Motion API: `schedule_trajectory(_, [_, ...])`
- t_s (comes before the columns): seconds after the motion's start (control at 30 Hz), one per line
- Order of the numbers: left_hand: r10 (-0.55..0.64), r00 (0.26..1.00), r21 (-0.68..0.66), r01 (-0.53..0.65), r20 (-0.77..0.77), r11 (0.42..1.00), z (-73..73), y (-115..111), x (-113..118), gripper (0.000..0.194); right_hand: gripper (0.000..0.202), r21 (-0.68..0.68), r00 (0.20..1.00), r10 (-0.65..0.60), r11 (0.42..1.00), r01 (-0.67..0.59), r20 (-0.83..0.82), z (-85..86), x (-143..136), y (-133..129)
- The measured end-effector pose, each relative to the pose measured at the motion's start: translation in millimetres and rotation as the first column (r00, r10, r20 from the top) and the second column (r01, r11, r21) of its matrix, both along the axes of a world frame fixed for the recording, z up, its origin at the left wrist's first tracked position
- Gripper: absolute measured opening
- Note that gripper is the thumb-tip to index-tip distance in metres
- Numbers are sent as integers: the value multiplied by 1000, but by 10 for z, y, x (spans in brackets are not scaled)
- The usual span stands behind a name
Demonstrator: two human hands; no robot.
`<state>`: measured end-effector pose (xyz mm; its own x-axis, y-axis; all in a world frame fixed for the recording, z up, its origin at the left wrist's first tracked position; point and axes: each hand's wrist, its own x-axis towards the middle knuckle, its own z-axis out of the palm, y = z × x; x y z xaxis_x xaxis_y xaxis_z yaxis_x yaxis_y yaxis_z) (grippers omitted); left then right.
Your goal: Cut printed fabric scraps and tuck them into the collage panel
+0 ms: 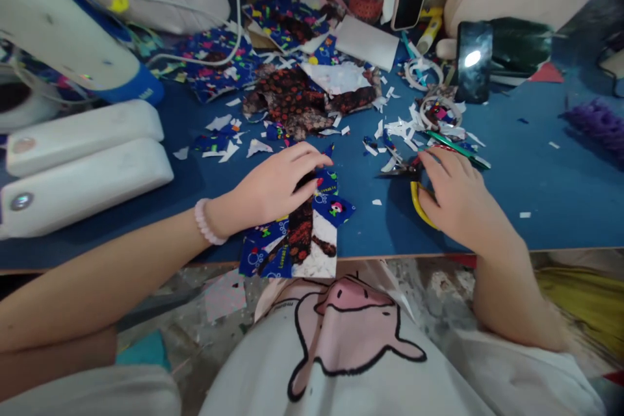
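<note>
My left hand [270, 183] rests on a patchwork collage [300, 234] at the table's front edge, fingers stretched over its upper part and the thumb apart from them. Blue printed scraps and dark red-flowered fabric cover much of its white backing, whose lower end overhangs the edge. To the right, my right hand [459, 198] is closed round scissors [417, 200] with a yellow handle loop. Their dark blades point left, just above or on the blue tabletop; the other loop is mostly hidden by my fingers. Beside that hand lies a green pen-like tool [461, 151].
Dark flowered cloth [292, 99], blue printed fabric [214, 68] and many white clippings lie behind my hands. Tape rolls [439, 114] and a black phone-like object [474, 65] are at right. Two white cases [88, 185] occupy the left; purple fluffy material [597, 127] sits far right.
</note>
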<state>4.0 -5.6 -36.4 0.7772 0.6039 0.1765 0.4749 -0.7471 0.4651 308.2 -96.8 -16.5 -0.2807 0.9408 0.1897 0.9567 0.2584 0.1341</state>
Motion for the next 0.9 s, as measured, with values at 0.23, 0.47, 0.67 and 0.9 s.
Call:
schedule_trajectory(0.23, [56, 998, -1, -56, 30, 998, 9, 65, -25, 36, 48, -5, 992, 122, 992, -122, -36, -67, -259, -55])
schedule_trajectory(0.47, [99, 994, 52, -101, 48, 994, 48, 117, -71, 35, 38, 152, 997, -64, 986, 69, -41, -50, -258, -66])
schedule_trajectory(0.67, [40, 998, 44, -38, -39, 998, 52, 109, -71, 35, 11, 22, 954, -261, 963, 267, -146, -74, -131, -7])
schedule_trajectory(0.9, [137, 989, -34, -136, 47, 990, 48, 155, -61, 34, 21, 56, 924, 94, 995, -78, -370, 2, -298, -79])
